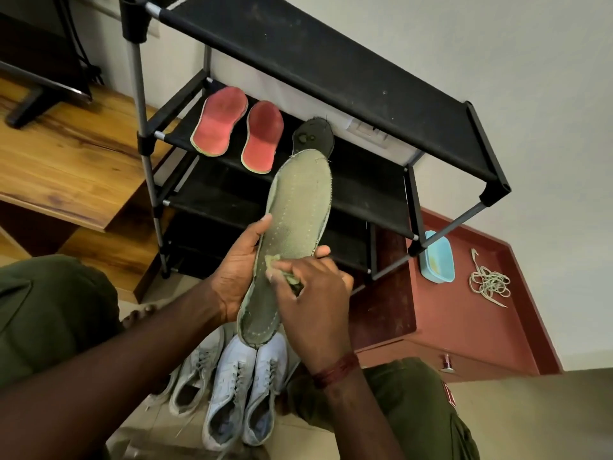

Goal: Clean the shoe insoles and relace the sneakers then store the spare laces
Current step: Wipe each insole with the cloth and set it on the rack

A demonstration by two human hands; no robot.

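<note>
My left hand (pixel 237 270) grips a long green insole (pixel 295 207) from its left edge, held upright in front of the shoe rack. My right hand (pixel 313 293) pinches a small yellowish cloth (pixel 288 276) and presses it against the insole's lower half. Two red insoles (pixel 238 129) lie on the rack's second shelf, with a dark insole (pixel 313 136) beside them. Light sneakers (pixel 232 386) stand on the floor below my hands. A loose bundle of pale laces (pixel 489 282) lies on the red cabinet top.
The black shoe rack (pixel 331 71) fills the middle. A light blue tub (pixel 436 258) sits on the red cabinet (pixel 464 327) at the right, next to the laces. A wooden unit (pixel 66 154) with a screen's stand is at the left.
</note>
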